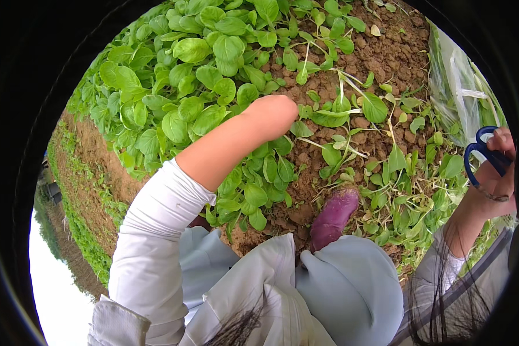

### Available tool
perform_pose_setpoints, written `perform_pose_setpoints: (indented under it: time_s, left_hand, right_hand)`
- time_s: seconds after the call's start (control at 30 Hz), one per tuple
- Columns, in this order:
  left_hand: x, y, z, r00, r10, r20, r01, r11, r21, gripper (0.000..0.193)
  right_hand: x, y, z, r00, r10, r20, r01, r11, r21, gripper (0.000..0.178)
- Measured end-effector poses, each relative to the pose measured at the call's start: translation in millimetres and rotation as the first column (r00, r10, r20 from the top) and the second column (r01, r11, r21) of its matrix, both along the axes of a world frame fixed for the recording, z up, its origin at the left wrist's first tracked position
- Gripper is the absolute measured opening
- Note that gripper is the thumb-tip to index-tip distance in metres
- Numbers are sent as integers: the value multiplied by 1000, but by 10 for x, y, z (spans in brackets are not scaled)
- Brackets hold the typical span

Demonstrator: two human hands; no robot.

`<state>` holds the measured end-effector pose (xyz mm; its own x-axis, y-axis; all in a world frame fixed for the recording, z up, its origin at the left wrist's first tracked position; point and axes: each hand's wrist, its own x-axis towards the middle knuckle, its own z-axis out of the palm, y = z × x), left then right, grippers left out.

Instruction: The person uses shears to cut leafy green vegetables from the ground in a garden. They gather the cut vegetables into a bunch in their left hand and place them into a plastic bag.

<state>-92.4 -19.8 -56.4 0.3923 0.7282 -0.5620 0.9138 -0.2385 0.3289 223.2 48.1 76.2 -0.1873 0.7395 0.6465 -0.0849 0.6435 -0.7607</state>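
My left hand [278,114] reaches over the edge of a dense patch of leafy green plants [228,49]. The wrist is bent down and the fingers are hidden beneath it, so I cannot tell whether they grip anything. At the far right, my right hand [504,179] is raised and closed on a pair of scissors with blue handles [482,151]. Their blades do not show clearly. Between the hands, cut leafy greens [375,108] with pale stems lie scattered on brown soil [323,86].
A clear plastic bag [461,95] with greens in it lies at the upper right. A purple boot [335,218] stands on the soil in front of my bent knee [352,282]. More loose leaves [409,213] cover the soil toward the right. Bare soil [106,153] borders the patch on the left.
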Motion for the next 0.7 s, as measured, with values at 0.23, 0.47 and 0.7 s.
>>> perform_pose_setpoints:
  time_s: [0.23,0.47,0.7]
  left_hand:
    - [-477,-334,-335,934,-98,-344,-11,953,-302,15]
    - [-197,-484,-330,838,-242,-490,118,956,-270,9]
    - [-345,-559,-175,886,-39,-461,46,999,3,8]
  right_hand:
    - [-1057,-204,-880,997,70,12,-48,781,-622,19]
    - [-1324,-466,-1238,986,160,43,-47,516,-855,17]
    - [-1299,-799,-1358,923,376,78,-74,375,-924,25]
